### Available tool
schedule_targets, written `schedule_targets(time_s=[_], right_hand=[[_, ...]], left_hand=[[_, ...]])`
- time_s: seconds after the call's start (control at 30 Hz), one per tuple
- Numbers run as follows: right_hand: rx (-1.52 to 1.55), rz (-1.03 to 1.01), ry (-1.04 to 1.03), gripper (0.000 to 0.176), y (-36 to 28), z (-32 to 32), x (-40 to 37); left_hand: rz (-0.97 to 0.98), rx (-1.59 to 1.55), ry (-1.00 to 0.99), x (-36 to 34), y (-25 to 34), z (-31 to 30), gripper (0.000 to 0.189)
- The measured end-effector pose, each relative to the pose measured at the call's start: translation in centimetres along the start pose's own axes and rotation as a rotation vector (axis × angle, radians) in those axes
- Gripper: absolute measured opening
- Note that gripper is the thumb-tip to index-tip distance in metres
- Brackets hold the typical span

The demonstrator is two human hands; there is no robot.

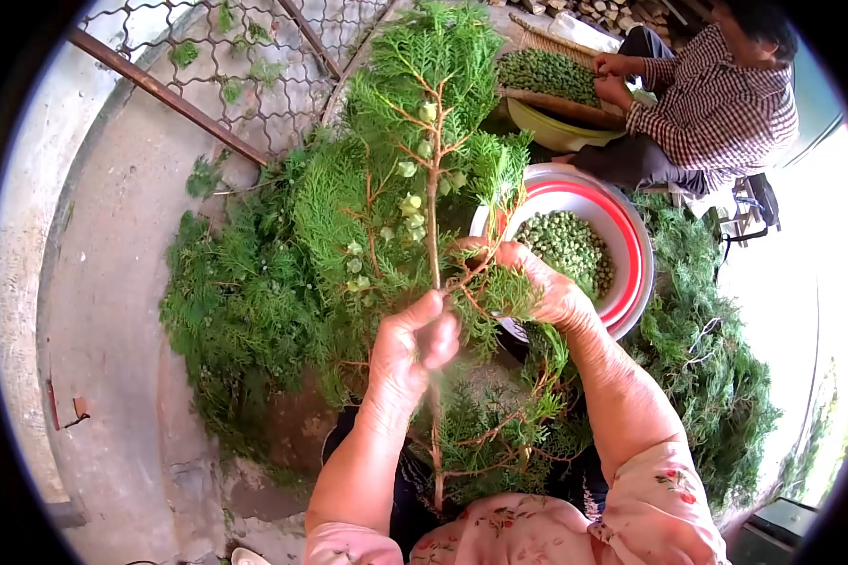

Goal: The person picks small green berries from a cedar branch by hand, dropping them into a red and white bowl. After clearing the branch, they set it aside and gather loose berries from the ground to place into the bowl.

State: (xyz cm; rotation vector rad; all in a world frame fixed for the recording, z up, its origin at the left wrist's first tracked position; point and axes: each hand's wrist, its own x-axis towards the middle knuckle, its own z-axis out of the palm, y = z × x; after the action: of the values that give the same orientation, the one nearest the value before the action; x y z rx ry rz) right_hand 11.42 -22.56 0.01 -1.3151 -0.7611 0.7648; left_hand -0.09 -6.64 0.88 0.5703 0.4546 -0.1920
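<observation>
A long leafy branch (432,217) with green scale-like foliage and pale green cones (412,209) stretches from my lap up through the middle of the view. My left hand (415,341) is closed around its brown stem, thumb near a side fork. To the right, my right hand (528,273) has its fingers pinched at a side twig of the branch, partly hidden by the foliage. Just beyond the right hand is a white basin with a red band (635,254), holding many picked green cones (565,247).
Heaps of cut branches lie at the left (245,301) and right (707,377). At the upper right a co-worker (707,104) sits handling a woven tray of green cones (548,75) above a yellow-green basin (551,132). A metal mesh frame (174,92) stands upper left.
</observation>
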Motion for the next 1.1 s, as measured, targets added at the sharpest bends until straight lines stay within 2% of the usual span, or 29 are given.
schedule_targets(time_s=[0.03,0.07,0.13,0.17,0.23,0.33,0.37,0.43,0.53,0.57,0.67,0.73,0.8,0.83,0.97,1.1], right_hand=[[0.143,0.044,-0.014,0.056,0.5,0.1,0.1],[0.066,0.047,-0.056,0.055,0.7,-0.2,0.3],[0.109,0.137,-0.020,0.050,0.3,0.1,0.3],[0.229,0.224,0.056,0.048,0.3,0.6,0.0],[0.103,0.215,0.140,0.039,-0.3,1.0,-0.2],[-0.627,-0.085,0.149,0.021,-1.9,1.6,0.3],[-0.366,0.137,0.247,0.016,-2.1,2.2,0.2],[-0.361,-0.046,0.249,0.029,-0.6,2.0,-0.5],[-0.633,-0.361,0.319,0.042,0.4,2.0,-0.1],[-0.699,-0.254,0.319,0.041,0.0,2.0,-0.7],[-0.727,-0.185,0.432,0.014,-0.6,0.6,-0.3],[-1.005,-0.177,0.584,0.014,0.1,-1.1,0.0],[-1.057,0.019,0.626,0.016,0.7,-3.1,-0.5],[-1.023,-0.085,0.710,0.015,1.4,-3.9,-1.1],[-1.181,0.052,0.768,0.022,2.5,-8.1,-3.4],[-1.280,0.161,0.863,0.023,1.4,-8.9,-4.6]], left_hand=[[-0.015,-0.030,-0.009,0.1,0.0,-0.2,0.029],[-0.028,-0.044,-0.005,0.2,0.0,-0.1,0.028],[-0.056,-0.072,0.002,0.2,0.2,0.0,0.027],[-0.043,-0.064,0.000,0.2,0.2,-0.2,0.027],[-0.017,-0.045,-0.007,0.2,0.0,-0.4,0.026],[0.009,0.055,0.082,-0.2,-0.1,0.5,0.025],[-0.019,0.023,0.053,-0.1,-0.1,0.2,0.023],[0.007,0.054,0.080,0.2,-0.4,0.0,0.023],[0.036,0.082,0.079,0.4,-0.8,-0.3,0.022],[0.046,0.094,0.096,0.5,-1.0,-0.4,0.022],[0.076,0.097,0.125,0.0,-0.7,0.0,0.022],[0.108,0.100,0.142,-0.4,0.1,-0.1,0.024],[0.178,0.050,0.060,-0.2,0.6,-0.9,0.024],[0.214,0.067,0.044,-0.5,1.0,-0.9,0.025],[0.326,0.013,-0.027,-0.5,2.4,-1.5,0.026],[0.412,-0.152,-0.131,-0.1,3.3,-2.4,0.025]])
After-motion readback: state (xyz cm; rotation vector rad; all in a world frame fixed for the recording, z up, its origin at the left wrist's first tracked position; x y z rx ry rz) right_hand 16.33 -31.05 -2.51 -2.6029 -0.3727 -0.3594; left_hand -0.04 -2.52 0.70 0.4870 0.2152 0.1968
